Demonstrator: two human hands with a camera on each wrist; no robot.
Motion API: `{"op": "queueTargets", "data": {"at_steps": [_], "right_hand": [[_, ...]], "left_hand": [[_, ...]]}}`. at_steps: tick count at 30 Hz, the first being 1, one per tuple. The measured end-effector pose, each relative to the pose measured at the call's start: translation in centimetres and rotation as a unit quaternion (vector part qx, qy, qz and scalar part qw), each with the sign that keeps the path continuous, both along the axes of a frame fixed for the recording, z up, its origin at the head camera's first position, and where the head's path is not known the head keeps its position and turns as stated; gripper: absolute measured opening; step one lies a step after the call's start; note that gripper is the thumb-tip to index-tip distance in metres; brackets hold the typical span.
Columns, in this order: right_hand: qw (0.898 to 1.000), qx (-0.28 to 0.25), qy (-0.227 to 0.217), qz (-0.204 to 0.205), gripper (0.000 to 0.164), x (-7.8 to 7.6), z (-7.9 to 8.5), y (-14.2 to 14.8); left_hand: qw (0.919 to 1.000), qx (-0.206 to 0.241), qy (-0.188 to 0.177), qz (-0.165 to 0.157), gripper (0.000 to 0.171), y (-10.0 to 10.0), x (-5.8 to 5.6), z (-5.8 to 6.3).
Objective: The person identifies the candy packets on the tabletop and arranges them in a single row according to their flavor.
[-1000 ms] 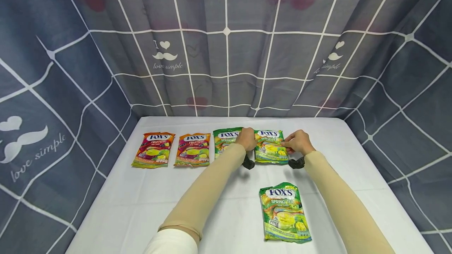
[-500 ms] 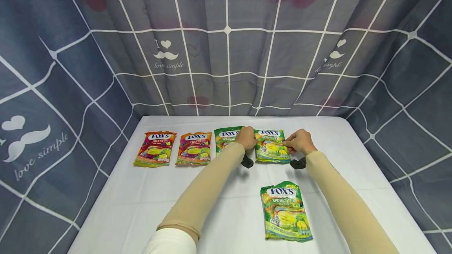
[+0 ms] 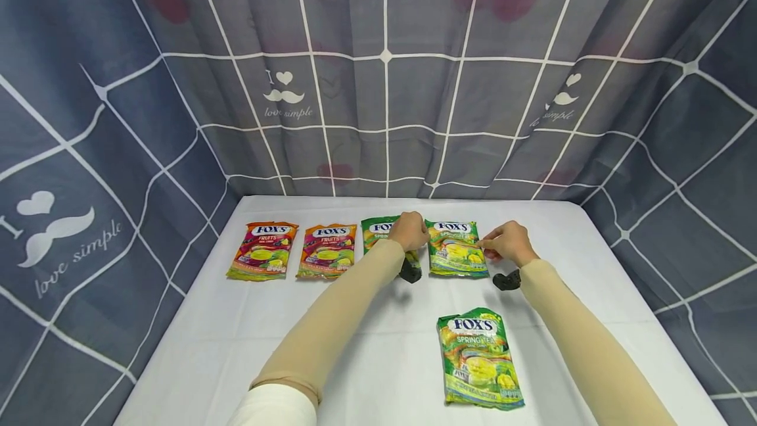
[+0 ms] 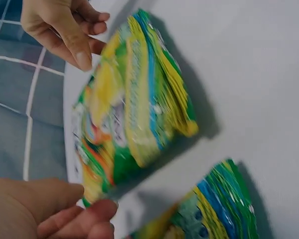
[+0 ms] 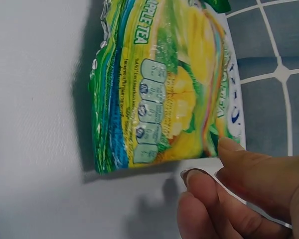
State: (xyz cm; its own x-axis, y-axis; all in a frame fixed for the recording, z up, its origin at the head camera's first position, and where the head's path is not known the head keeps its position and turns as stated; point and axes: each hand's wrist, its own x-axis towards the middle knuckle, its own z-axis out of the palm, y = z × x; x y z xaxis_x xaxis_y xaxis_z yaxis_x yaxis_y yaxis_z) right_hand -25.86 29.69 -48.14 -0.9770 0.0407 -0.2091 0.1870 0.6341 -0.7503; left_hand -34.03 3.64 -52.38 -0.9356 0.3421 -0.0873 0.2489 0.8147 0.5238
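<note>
A green FOX'S Spring Tea candy bag (image 3: 456, 252) lies at the back of the table, between the two hands. My left hand (image 3: 408, 232) is at its left edge; in the left wrist view the thumb and fingers (image 4: 97, 214) are parted right at the bag's corner. My right hand (image 3: 508, 242) is at the right edge. Its thumb tip (image 5: 229, 145) overlaps the edge in the right wrist view, with the loosely bent fingers apart below. Another green candy bag (image 3: 374, 229) is partly hidden behind the left hand and forearm.
Two orange-red FOX'S Fruits bags, one at far left (image 3: 264, 252) and one beside it (image 3: 327, 253), continue the row. Another Spring Tea bag (image 3: 480, 360) lies nearer, between the forearms. Grey checked curtains (image 3: 355, 84) enclose the white table (image 3: 266, 334) at the back and sides.
The left hand has shifted slightly left and the right hand slightly right, away from the bag between them. The bags stay in place; the head view has shifted a little.
</note>
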Motion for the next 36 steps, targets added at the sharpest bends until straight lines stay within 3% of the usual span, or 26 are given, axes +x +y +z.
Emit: {"op": "queueTargets", "data": {"at_steps": [2, 7, 10, 14, 24, 36], "right_hand": [[1.000, 0.007, 0.009, 0.001, 0.030, 0.4, 0.4, 0.0], [0.999, 0.014, 0.026, 0.012, 0.031, 1.8, 1.2, 0.2], [0.999, 0.008, 0.035, 0.031, 0.032, 2.8, 1.5, 0.3], [0.998, 0.006, 0.049, 0.049, 0.032, 4.1, 2.1, 0.1], [0.994, -0.003, 0.045, 0.096, 0.027, 8.0, 3.8, 0.0], [0.990, -0.037, 0.014, 0.134, 0.027, 12.3, 3.8, 0.5]], "left_hand": [[1.0000, 0.008, -0.004, 0.001, 0.019, -0.2, 0.4, 0.9], [0.9990, 0.037, -0.025, 0.001, 0.015, -0.7, 5.0, 6.1], [0.9973, 0.067, -0.028, -0.012, 0.016, -1.3, 7.1, 7.3], [0.9940, 0.094, -0.039, -0.041, 0.013, -2.0, 9.0, 8.2], [0.9809, 0.131, -0.103, -0.101, 0.012, -2.9, 12.3, 9.8], [0.9576, 0.154, -0.180, -0.164, 0.020, -4.6, 15.6, 9.9]]}}
